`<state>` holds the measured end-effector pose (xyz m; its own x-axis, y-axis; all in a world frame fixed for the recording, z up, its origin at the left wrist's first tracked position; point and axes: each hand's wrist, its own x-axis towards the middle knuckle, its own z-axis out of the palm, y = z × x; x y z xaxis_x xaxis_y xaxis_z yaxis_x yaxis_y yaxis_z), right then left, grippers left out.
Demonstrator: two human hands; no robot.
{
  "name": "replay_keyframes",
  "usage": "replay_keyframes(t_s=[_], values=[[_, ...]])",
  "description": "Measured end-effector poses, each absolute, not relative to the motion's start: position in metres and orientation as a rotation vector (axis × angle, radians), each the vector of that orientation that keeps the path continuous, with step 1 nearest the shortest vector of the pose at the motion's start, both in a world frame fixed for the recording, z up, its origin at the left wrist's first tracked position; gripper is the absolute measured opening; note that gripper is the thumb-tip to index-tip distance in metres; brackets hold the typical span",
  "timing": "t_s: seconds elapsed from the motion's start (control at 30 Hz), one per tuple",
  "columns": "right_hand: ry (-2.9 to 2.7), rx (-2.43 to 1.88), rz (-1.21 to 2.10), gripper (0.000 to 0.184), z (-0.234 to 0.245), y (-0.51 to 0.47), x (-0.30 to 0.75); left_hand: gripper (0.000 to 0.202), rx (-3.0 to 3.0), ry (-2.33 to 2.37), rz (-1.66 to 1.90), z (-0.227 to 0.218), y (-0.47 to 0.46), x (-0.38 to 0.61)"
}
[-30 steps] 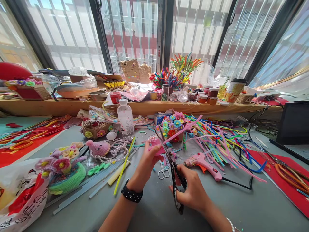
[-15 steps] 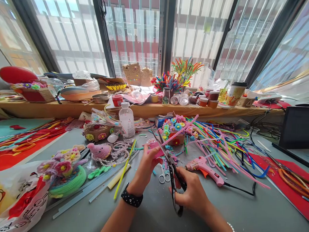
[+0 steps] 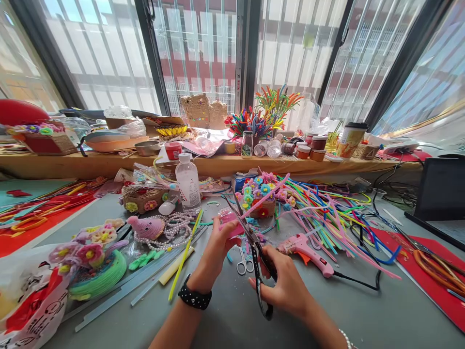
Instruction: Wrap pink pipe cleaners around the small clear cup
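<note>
My left hand (image 3: 218, 245), with a black dotted band at the wrist, pinches a pink pipe cleaner (image 3: 267, 196) that slants up to the right. My right hand (image 3: 285, 281) grips a large pair of black-handled scissors (image 3: 250, 237). Their blades are parted and point up and away, with the pipe cleaner crossing at them close to my left fingers. Below the blades, a small pair of silver scissors (image 3: 244, 265) lies on the table. A pink glue gun (image 3: 308, 252) rests just right of my right hand.
Behind the hands stands a basket with fuzzy flowers (image 3: 262, 208); many loose pipe cleaners (image 3: 323, 218) spread to its right. A plastic bottle (image 3: 188, 186), a pink knitted figure (image 3: 146, 227) and glue sticks (image 3: 119, 286) lie leftward. A red sheet (image 3: 428, 281) is at right.
The whole view has shifted slightly, so everything sits a little further left. My hands, the scissors and the pipe cleaner keep nearly the same positions relative to each other.
</note>
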<state>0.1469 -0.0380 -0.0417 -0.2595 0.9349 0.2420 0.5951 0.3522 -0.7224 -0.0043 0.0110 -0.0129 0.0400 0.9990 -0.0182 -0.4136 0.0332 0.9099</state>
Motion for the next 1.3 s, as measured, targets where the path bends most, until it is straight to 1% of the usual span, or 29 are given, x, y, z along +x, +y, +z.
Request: replay_keyframes(t_s=[0.23,0.37,0.57,0.73,0.9,0.97,1.03,1.1,1.2,1.23,1.3], values=[[-1.903,-1.333,0.583,0.019,-0.048,-0.035,0.143,0.038,0.870,0.890,1.350,-0.011,0.006,-0.001],[-1.829,-1.351,0.589,0.016,-0.053,-0.031,0.145,0.040,0.894,0.875,1.327,-0.009,0.004,0.001],[-1.775,-1.424,0.548,0.019,-0.055,-0.029,0.155,0.047,0.930,0.789,1.331,-0.006,0.008,-0.010],[-1.902,-1.476,0.608,0.019,-0.056,-0.036,0.154,0.056,1.113,0.713,1.282,0.002,0.008,-0.020],[-2.098,-1.575,0.596,0.009,-0.057,-0.040,0.138,0.070,1.336,0.702,1.172,0.000,0.006,-0.023],[-2.173,-1.629,0.596,0.008,-0.055,-0.041,0.127,0.068,1.363,0.716,1.181,-0.001,0.006,-0.023],[-2.243,-1.673,0.598,0.011,-0.051,-0.041,0.116,0.065,1.344,0.722,1.209,-0.004,0.007,-0.023],[-2.319,-1.641,0.623,0.017,-0.047,-0.040,0.109,0.065,1.288,0.731,1.223,-0.007,0.009,-0.023],[-2.398,-1.417,0.778,0.027,-0.039,-0.035,0.109,0.066,1.228,0.746,1.228,-0.011,0.013,-0.023],[-2.378,-1.344,0.829,0.028,-0.036,-0.031,0.113,0.065,1.223,0.751,1.225,-0.011,0.013,-0.023],[-2.233,-1.288,0.843,0.024,-0.030,-0.024,0.126,0.061,1.229,0.775,1.223,-0.009,0.012,-0.021]])
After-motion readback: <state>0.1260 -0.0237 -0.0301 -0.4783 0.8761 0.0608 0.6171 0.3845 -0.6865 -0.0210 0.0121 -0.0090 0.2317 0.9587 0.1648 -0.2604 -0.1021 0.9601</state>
